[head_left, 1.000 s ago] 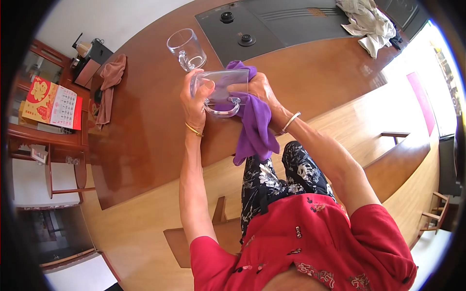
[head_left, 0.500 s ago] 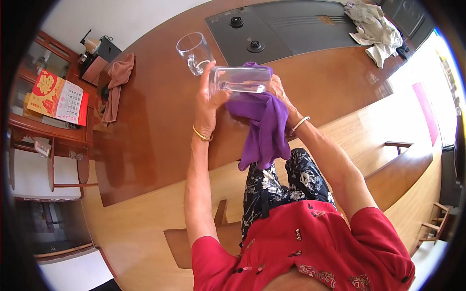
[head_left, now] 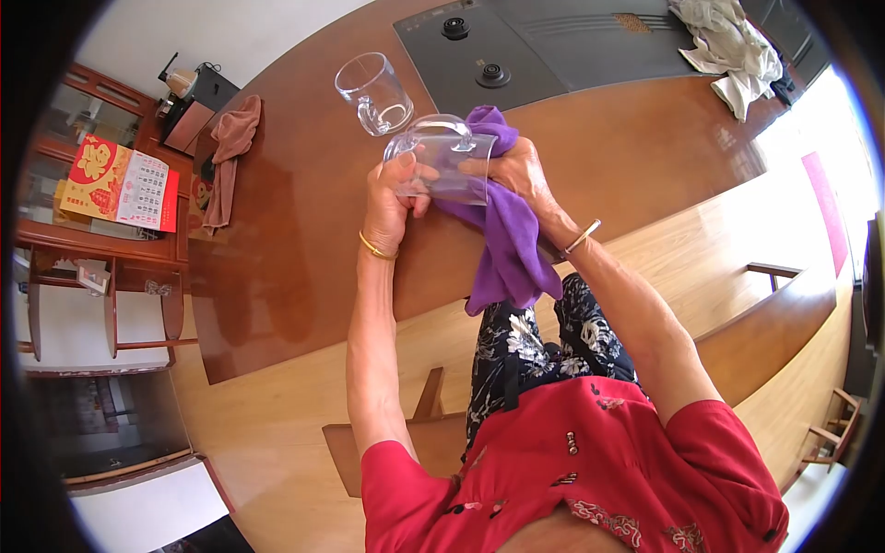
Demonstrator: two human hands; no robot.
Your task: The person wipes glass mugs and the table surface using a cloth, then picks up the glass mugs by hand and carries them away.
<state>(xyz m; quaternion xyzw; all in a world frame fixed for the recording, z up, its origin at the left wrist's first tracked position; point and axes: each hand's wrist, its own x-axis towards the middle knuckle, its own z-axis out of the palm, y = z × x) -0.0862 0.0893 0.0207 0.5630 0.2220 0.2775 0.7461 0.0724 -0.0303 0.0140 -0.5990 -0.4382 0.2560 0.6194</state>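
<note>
A clear glass mug (head_left: 444, 171) lies sideways between my two hands over the table, its handle turned up. My left hand (head_left: 391, 195) is closed around the mug's left end. At the other end, my right hand (head_left: 519, 173) grips a purple cloth (head_left: 505, 241) against the mug, with fingers reaching to its wall. The cloth hangs down past the table's edge. Beyond my hands, a second glass mug (head_left: 373, 96) stands on the table. Part of the right fingers' grip is hidden by cloth and glass.
The brown wooden table (head_left: 295, 249) holds a dark inset panel (head_left: 553, 46) with black knobs at the back. A pinkish cloth (head_left: 230, 157) lies at its left edge, a pale cloth (head_left: 728, 51) at the far right. A wooden bench (head_left: 774, 336) stands right of my legs.
The held mug has been turned, so its handle now shows on top. My left fingers have shifted around its end. The purple cloth has swung slightly right.
</note>
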